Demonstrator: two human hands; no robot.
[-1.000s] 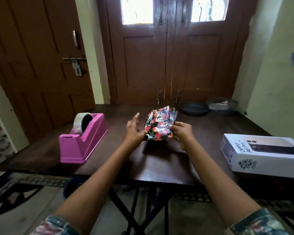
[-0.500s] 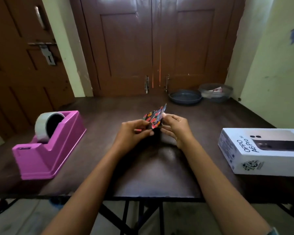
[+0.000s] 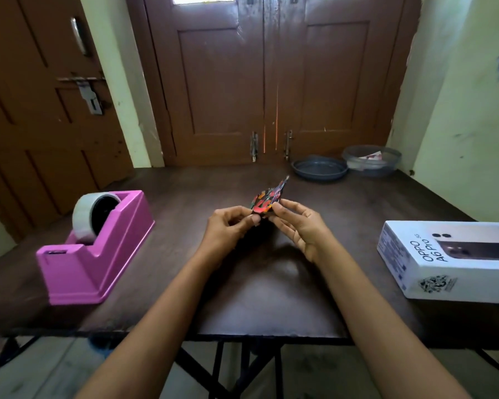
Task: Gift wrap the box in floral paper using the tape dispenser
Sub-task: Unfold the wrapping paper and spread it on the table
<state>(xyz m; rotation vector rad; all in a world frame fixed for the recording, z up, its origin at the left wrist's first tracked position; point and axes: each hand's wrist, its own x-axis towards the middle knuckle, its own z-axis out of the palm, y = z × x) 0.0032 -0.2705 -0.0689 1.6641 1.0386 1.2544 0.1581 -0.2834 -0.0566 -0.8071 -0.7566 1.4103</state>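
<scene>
Both hands, left (image 3: 231, 226) and right (image 3: 297, 226), are pinching the folded paper (image 3: 267, 198) above mid-table, box (image 3: 450, 260) sitting far right, dispenser (image 3: 95, 249) left, so unfolding it too roughly could probably tear that thin sheet.

At 3 o'clock, the white cardboard phone box (image 3: 450, 263) ran off the right edge, so its right end was unseen. The fine print on its near sides was too small to read. At centre, the folded sheet of dark floral wrapping paper (image 3: 267, 198) was pinched between the left hand (image 3: 228, 230) and the right hand (image 3: 297, 226). Fingertips hid its near edge, and its pattern was blurred. At 9 o'clock, the pink plastic tape dispenser (image 3: 98, 254) hid the lower part of the clear tape roll (image 3: 85, 217). At 1 o'clock, a red-and-white item inside the clear round plastic container (image 3: 372, 161) was too small to identify. Both forearms were cut off at 6 o'clock.
</scene>
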